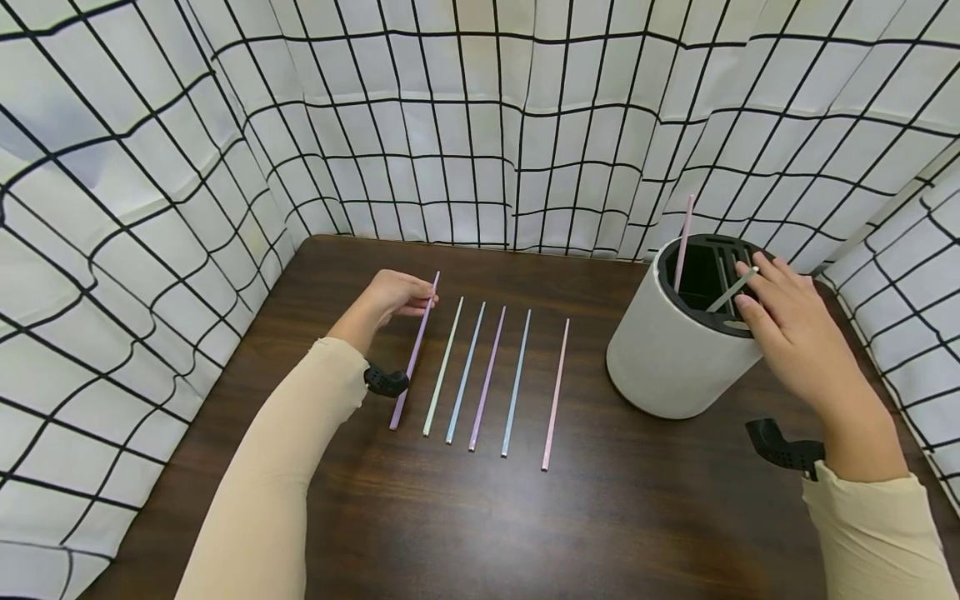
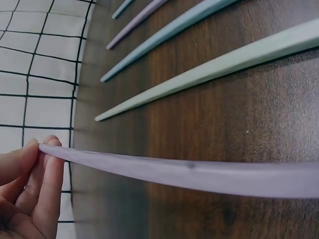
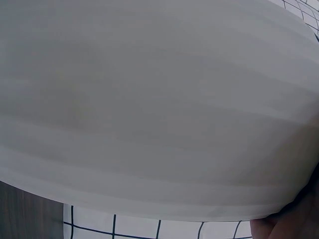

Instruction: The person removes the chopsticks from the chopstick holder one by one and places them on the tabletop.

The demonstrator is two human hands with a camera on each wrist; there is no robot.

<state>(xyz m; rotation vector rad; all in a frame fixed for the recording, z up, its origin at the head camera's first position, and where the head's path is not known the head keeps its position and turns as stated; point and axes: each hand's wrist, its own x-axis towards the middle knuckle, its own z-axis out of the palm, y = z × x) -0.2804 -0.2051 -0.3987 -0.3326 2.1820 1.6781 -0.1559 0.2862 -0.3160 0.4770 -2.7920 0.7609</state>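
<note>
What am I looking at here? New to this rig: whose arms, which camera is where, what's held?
No robot: a person is working bare-handed. The wide picture comes from a head camera looking forward and down; the others come from the left wrist camera and right wrist camera. The right wrist picture mostly shows the white container.

On the dark table lie five sticks in a row: pale green, blue, purple, blue and pink. Left of them, the left hand pinches another purple stick near its tip.

The right hand is at the container's rim. Another pink stick pokes out of it; another pale green stick leans by that hand, and I can't tell whether it's gripped.
</note>
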